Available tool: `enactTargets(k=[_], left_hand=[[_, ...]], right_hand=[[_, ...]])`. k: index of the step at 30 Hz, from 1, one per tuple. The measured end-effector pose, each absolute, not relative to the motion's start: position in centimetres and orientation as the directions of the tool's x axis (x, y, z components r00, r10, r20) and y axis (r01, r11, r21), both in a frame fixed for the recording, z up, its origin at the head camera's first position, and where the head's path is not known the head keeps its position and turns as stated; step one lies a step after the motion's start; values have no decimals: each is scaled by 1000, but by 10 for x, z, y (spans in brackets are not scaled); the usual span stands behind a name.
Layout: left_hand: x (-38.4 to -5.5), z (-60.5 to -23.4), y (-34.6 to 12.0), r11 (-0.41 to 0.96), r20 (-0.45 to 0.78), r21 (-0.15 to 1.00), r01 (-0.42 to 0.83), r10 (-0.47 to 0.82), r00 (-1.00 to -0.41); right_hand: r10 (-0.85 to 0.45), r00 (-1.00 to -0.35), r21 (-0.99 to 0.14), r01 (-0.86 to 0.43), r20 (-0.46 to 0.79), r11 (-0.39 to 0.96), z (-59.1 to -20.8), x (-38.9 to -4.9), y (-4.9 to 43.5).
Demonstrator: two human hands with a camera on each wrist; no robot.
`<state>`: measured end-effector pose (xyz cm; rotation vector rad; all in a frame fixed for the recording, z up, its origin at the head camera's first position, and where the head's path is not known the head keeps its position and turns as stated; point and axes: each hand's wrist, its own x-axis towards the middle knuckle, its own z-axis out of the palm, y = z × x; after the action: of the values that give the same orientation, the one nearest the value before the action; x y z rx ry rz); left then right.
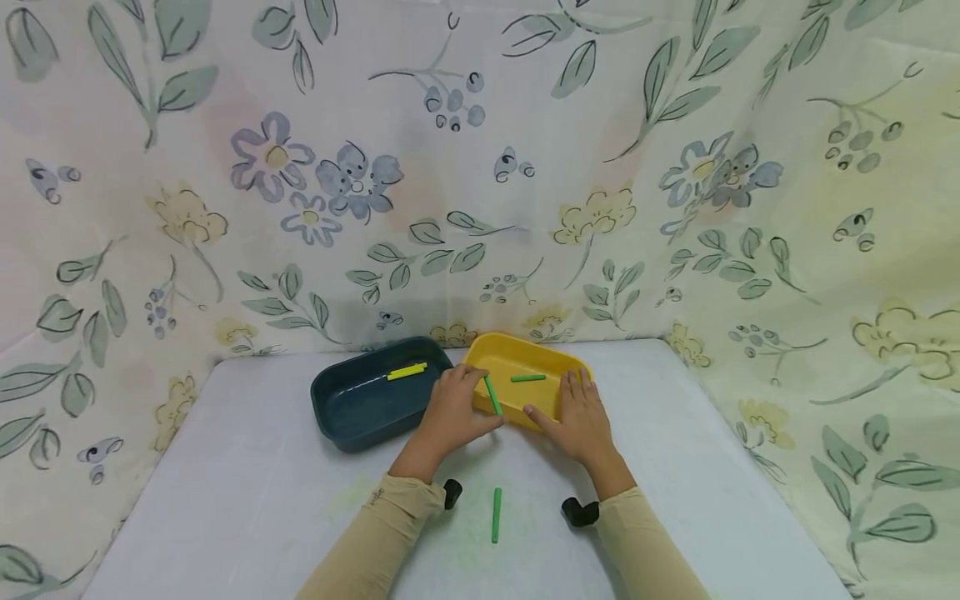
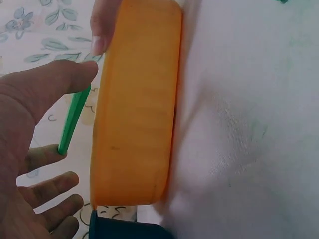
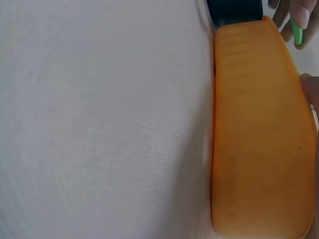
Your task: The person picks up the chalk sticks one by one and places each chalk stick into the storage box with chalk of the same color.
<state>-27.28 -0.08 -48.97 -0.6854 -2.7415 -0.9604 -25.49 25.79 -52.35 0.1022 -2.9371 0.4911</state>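
My left hand (image 1: 453, 410) pinches a slim green stick (image 1: 492, 395) between thumb and index finger, each at one end of it. The stick is tilted over the left part of a yellow tray (image 1: 528, 351); in the left wrist view the other fingers spread free. My right hand (image 1: 581, 417) rests on the tray's right end, fingers stretched along it and the thumb at its near rim. Inside the tray lies a second green stick (image 1: 528, 377). A third green stick (image 1: 496, 515) lies on the table between my forearms.
Left of the yellow tray, touching or nearly touching it, stands a dark teal tray (image 1: 352, 433) holding yellow sticks (image 1: 407, 372). Both trays stand near the back edge of the white table (image 1: 247, 500), before a floral cloth (image 1: 480, 167). Faint green smudges mark the tabletop.
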Motion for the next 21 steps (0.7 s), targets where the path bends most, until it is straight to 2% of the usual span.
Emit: enactTargets(k=[12, 21], left_hand=[[-283, -489, 5, 717, 288, 542, 439, 331, -898], [-286, -492, 18, 772, 280, 543, 329, 203, -938]], right_hand=[[-37, -985, -317, -89, 168, 944, -524, -255, 259], [-40, -984, -321, -94, 172, 942, -523, -255, 258]])
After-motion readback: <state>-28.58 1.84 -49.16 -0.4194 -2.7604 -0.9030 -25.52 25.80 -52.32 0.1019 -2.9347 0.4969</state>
